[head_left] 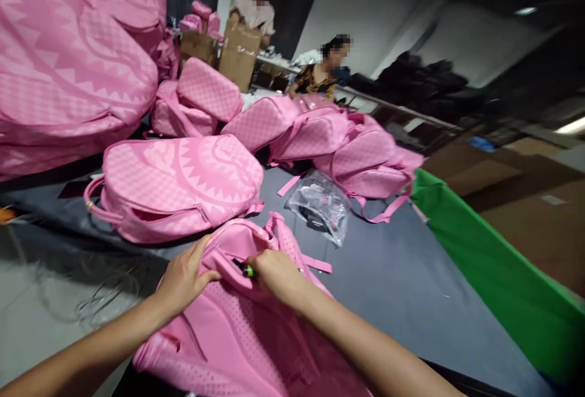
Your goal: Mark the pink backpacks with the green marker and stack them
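Observation:
A pink backpack [214, 330] lies in front of me with its dotted mesh side facing up. My left hand [186, 274] is closed on the backpack's upper edge, thumb on the near side. In my right hand [278, 274] is a small black-and-green tool [249, 271], its dark end against the pink fabric near the top of the bag. The tool's exact kind is hard to make out, since my fingers cover part of it. Just beyond, another pink backpack [183, 180] with a tooth pattern lies on its back, its side zipper partly open.
Several pink bags [311, 135] line the far side of the grey table [388, 281]. A clear plastic bag [320, 205] holds small parts. Large pink backpacks [68, 74] are piled at left. A green panel [493, 275] borders the right edge. Two people are behind, near cardboard boxes [240, 52].

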{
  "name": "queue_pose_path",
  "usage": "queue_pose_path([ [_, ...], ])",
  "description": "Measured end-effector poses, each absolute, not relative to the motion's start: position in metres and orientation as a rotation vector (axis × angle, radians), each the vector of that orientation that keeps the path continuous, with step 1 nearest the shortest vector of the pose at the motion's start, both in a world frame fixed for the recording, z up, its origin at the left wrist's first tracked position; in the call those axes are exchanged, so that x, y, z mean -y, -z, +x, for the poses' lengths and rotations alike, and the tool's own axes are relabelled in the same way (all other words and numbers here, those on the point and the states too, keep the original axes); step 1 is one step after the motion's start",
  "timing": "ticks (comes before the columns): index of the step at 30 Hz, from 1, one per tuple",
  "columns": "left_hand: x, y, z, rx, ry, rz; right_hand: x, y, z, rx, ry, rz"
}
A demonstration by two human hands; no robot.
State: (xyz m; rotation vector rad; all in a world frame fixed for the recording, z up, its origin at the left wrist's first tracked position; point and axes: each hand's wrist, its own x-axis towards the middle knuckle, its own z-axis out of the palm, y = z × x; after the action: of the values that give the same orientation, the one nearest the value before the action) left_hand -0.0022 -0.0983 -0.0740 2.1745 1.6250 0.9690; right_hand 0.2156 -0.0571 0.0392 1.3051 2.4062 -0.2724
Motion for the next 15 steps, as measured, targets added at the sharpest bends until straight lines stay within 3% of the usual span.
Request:
queue_pose_path([
  [5,0.093,0.088,-0.006,-1.565,-1.047,2.243,0.059,-0.047,0.213,-2.393,0.188,1.429],
  [8,0.093,0.091,-0.006,-1.544,-1.042,2.185,0.060,-0.043,0.198,-2.649,0.315,1.496],
  [15,0.095,0.089,-0.015,-1.535,-1.011,1.986,0.047,-0.041,0.170,-3.023,0.369,1.177],
])
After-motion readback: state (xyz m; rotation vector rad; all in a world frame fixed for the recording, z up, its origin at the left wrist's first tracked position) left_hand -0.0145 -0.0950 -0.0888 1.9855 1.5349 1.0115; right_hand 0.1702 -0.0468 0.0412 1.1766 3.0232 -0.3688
